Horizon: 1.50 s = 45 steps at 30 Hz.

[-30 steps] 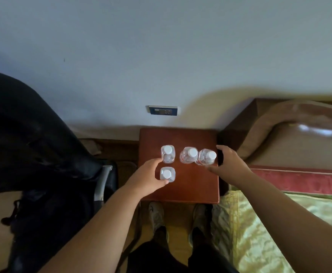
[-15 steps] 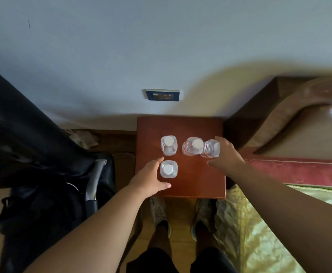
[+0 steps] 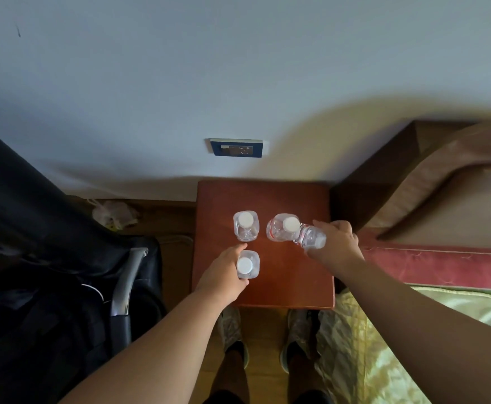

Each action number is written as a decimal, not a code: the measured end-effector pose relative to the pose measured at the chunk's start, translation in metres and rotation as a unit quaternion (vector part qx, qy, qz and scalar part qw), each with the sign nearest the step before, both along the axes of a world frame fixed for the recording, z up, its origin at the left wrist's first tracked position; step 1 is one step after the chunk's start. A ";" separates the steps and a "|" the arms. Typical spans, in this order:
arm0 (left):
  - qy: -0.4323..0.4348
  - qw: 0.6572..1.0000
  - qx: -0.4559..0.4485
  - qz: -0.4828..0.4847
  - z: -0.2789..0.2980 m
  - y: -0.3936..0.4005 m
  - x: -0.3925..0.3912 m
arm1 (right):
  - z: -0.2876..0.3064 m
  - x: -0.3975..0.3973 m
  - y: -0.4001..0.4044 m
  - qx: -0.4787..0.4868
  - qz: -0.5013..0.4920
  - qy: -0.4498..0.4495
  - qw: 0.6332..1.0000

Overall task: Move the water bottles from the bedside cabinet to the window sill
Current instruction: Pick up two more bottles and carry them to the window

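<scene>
Several clear water bottles with white caps are on the reddish-brown bedside cabinet (image 3: 291, 196). My left hand (image 3: 224, 275) wraps around the front-left bottle (image 3: 248, 264), which stands upright. Behind it stands the back-left bottle (image 3: 246, 225), untouched. My right hand (image 3: 336, 246) grips the right-hand bottle (image 3: 311, 237), which is tilted toward me and leans against the upright middle bottle (image 3: 282, 227). The window sill is not in view.
A black office chair (image 3: 63, 272) with a grey armrest stands close on the left. The bed with a green cover (image 3: 413, 345) and its wooden headboard (image 3: 398, 170) is on the right. A wall socket plate (image 3: 236, 147) sits above the cabinet. My feet stand in front.
Both hands have closed in on their bottles. The right-hand bottle has tipped toward me in my right hand; my left fingers now curl around the front-left bottle.
</scene>
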<state>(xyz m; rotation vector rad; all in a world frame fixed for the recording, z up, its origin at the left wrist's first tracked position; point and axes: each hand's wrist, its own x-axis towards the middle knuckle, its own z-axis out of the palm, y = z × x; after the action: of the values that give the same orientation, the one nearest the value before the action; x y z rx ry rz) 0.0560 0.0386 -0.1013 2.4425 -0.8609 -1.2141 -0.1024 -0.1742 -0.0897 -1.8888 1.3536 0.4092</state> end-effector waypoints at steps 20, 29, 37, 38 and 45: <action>-0.054 0.991 -0.121 0.016 0.056 0.043 -0.023 | 0.053 -0.050 0.019 0.020 -0.032 -0.033 0.999; 0.063 0.958 -0.274 0.057 0.214 0.045 -0.038 | 0.227 -0.075 0.051 -0.014 -0.104 -0.255 0.961; 0.053 0.916 -0.397 0.036 0.361 0.033 -0.043 | 0.366 -0.078 0.057 0.072 -0.116 -0.468 0.873; 0.047 0.910 -0.410 0.030 0.376 0.031 -0.044 | 0.381 -0.077 0.058 0.066 -0.098 -0.476 0.872; 0.013 0.888 -0.460 0.001 0.451 0.020 -0.052 | 0.463 -0.067 0.073 0.001 0.001 -0.533 0.846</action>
<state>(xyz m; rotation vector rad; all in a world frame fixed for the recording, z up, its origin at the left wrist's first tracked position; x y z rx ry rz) 0.0036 0.0590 0.3501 1.6347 -1.0926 -0.5934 -0.1699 -0.1007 0.3730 -1.6469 0.5673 -0.5965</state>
